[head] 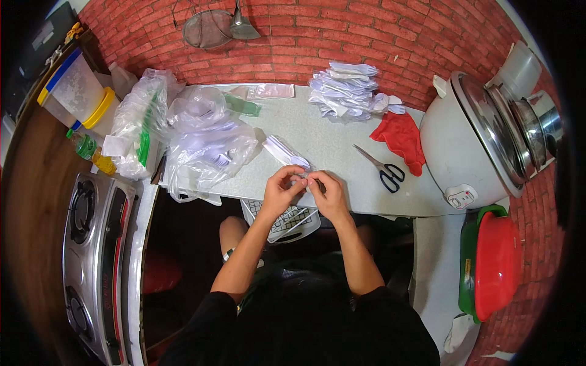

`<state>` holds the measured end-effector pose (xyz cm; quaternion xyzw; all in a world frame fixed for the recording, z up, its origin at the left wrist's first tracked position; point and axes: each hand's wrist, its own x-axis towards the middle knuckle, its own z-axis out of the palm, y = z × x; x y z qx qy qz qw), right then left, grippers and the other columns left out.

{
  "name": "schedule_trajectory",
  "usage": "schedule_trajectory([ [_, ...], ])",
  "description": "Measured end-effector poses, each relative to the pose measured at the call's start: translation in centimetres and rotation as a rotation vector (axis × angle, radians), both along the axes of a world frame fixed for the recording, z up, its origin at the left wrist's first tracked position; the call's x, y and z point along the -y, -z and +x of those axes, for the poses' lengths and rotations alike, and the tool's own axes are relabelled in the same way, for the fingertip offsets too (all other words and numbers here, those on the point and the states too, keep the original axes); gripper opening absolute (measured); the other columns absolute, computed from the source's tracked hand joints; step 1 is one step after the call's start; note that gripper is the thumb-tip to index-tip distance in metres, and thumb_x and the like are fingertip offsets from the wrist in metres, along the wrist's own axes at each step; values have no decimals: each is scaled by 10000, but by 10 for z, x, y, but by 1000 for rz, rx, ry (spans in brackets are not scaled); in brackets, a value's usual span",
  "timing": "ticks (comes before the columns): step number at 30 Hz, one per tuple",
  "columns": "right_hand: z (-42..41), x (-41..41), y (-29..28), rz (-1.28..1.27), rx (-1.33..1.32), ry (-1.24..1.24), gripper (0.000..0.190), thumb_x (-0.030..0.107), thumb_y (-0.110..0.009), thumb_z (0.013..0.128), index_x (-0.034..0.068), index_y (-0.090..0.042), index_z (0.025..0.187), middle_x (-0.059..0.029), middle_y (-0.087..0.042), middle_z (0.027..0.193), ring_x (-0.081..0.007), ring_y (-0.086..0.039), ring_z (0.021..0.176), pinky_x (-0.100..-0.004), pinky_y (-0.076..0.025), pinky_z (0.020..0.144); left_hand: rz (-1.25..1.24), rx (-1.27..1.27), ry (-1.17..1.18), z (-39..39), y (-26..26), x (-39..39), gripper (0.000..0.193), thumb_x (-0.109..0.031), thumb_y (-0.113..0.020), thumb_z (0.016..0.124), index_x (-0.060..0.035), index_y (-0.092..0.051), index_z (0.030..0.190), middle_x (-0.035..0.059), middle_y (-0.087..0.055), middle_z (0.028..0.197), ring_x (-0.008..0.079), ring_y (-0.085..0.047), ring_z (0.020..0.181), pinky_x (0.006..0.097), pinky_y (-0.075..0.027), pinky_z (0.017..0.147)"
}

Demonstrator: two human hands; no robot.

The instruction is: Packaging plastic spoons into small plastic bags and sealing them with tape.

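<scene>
My left hand (281, 190) and my right hand (328, 194) meet at the front edge of the table (329, 146). Thumbs and fingertips of both pinch the near end of a transparent sleeve holding white plastic cutlery (286, 152). The packet lies slanted on the tabletop, pointing away to the left; my fingers hide its near end. To the left, an open transparent bag (208, 146) contains loose white plastic cutlery. At the back right rises a pile of wrapped cutlery packets (343, 91). Scissors with dark handles (382, 169) lie on the right, blades partly open.
A red cloth (400, 139) touches the large rice cooker (462, 146) at right. Below it, a red basin (496, 265) leans in a green one. A two-burner gas stove (96, 270) stands on the left, near a bottle of yellow liquid (94, 153). Behind is a brick-patterned wall (311, 36).
</scene>
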<state>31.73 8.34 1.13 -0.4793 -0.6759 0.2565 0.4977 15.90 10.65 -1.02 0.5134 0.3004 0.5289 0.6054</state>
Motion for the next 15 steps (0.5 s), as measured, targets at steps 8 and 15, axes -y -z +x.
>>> schedule_trajectory([
  [8,-4,-3,10,-134,-303,-104,108,69,-558,940,-2,-640,934,-22,-636,814,-84,-574,781,-247,-456,700,111,-23,-12,-1,0,0,414,-10,-703,854,19,-585,1250,117,-570,1229,163,-583,1056,285,-492,872],
  [15,-14,4,-2,-194,-385,-114,104,62,-553,946,-5,-630,965,-11,-612,848,-60,-546,801,-228,-441,711,165,-16,-95,6,-7,1,205,-16,-644,901,45,-692,1091,150,-612,1216,207,-565,1146,323,-442,988],
])
